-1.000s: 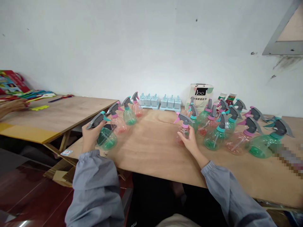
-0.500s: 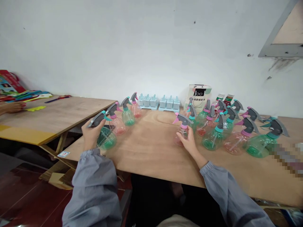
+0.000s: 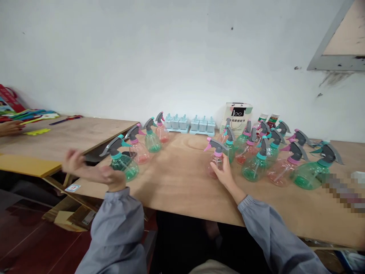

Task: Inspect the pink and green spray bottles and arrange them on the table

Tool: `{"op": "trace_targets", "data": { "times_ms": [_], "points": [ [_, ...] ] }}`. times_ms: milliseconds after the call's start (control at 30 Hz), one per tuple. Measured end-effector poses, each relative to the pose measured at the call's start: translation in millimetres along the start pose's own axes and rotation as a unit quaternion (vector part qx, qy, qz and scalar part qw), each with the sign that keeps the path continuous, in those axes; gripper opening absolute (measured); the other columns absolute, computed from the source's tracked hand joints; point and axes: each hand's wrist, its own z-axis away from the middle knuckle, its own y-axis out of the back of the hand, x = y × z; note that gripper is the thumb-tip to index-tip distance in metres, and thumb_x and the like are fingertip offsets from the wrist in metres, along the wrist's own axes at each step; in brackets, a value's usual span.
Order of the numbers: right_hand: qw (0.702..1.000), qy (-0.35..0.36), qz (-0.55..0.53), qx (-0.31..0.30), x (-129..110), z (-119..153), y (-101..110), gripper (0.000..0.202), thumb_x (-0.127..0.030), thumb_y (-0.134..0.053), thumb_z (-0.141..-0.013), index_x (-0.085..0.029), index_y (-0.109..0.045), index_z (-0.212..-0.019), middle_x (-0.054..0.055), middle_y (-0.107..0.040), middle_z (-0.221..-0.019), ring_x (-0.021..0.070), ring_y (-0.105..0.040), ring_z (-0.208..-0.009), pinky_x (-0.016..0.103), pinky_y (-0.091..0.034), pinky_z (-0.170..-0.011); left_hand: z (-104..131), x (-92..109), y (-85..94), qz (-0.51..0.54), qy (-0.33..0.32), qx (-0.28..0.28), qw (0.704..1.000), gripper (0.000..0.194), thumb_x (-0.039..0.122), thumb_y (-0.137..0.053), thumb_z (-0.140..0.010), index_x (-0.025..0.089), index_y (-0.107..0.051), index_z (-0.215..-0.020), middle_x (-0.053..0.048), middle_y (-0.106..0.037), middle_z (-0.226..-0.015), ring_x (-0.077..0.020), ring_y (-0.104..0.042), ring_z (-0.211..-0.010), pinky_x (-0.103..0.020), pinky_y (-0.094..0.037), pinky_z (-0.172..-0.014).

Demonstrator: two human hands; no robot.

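Observation:
My left hand (image 3: 89, 169) is off the bottles, palm turned up, fingers apart and slightly blurred, with nothing in it. Just right of it stands a green spray bottle (image 3: 129, 171), the front one in a row of green and pink bottles on the left of the wooden table (image 3: 176, 186). My right hand (image 3: 224, 171) is wrapped round the body of a pink spray bottle (image 3: 217, 154), which is upright on the table. Beside that bottle, to the right, is a group of several green and pink spray bottles (image 3: 254, 169).
Light blue popsicle moulds (image 3: 202, 125) and a paper bag (image 3: 235, 118) stand along the wall. At the left, another table (image 3: 71, 133) holds colourful strips, and a person's hand (image 3: 10, 128) rests over it. A blurred patch lies at the right edge.
My left hand has let go of the green spray bottle's head and moved down and left, turning palm up. My right hand still holds the pink bottle.

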Motion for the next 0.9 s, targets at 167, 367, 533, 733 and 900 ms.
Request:
{"op": "trace_targets", "data": {
  "times_ms": [167,367,533,733,900],
  "points": [
    [0.999,0.034,0.006,-0.007,-11,11,-9,0.052,-0.04,-0.05,-0.095,-0.019,-0.042,-0.141,0.015,-0.054,-0.128,0.0283,-0.053,-0.123,0.052,-0.042,-0.11,51,29,-112.7,0.054,-0.01,-0.111,0.992,0.103,0.054,-0.083,-0.068,0.02,-0.032,-0.151,-0.018,-0.049,-0.147,-0.0356,-0.042,-0.144,-0.049,-0.038,-0.115],
    [0.996,0.073,0.043,-0.011,-15,23,-21,0.062,-0.034,-0.048,-0.094,-0.018,-0.029,-0.151,0.018,-0.044,-0.139,0.0307,-0.043,-0.135,0.057,-0.038,-0.114,61,37,-209.8,0.138,-0.015,-0.196,0.971,0.094,0.038,-0.085,-0.068,0.02,-0.038,-0.147,-0.019,-0.049,-0.145,-0.0336,-0.045,-0.139,-0.051,-0.035,-0.117],
    [0.992,0.092,0.079,0.039,-20,13,-6,0.052,-0.037,-0.049,-0.096,-0.022,-0.04,-0.145,0.016,-0.044,-0.136,0.0298,-0.045,-0.133,0.056,-0.039,-0.114,41,29,-226.2,0.274,0.08,-0.22,0.933,0.061,0.028,-0.078,-0.072,0.022,-0.058,-0.129,-0.011,-0.063,-0.128,-0.0263,-0.06,-0.12,-0.042,-0.048,-0.103],
    [0.977,0.064,0.11,0.169,-5,-23,18,0.056,-0.039,-0.048,-0.098,-0.026,-0.032,-0.15,0.016,-0.034,-0.148,0.029,-0.034,-0.145,0.057,-0.03,-0.119,20,20,-194.2,0.34,0.127,-0.224,0.904,0.042,0.027,-0.074,-0.069,0.024,-0.071,-0.111,-0.006,-0.072,-0.118,-0.0266,-0.059,-0.127,-0.036,-0.047,-0.102],
    [0.981,0.036,0.124,0.142,27,-34,14,0.073,-0.045,-0.059,-0.091,-0.021,-0.026,-0.152,0.019,-0.037,-0.148,0.0324,-0.034,-0.143,0.059,-0.031,-0.118,19,28,-179.4,0.392,0.246,-0.28,0.841,0.039,0.033,-0.076,-0.07,0.019,-0.071,-0.106,-0.009,-0.076,-0.108,-0.0266,-0.068,-0.115,-0.024,-0.051,-0.072]
  ]
}}
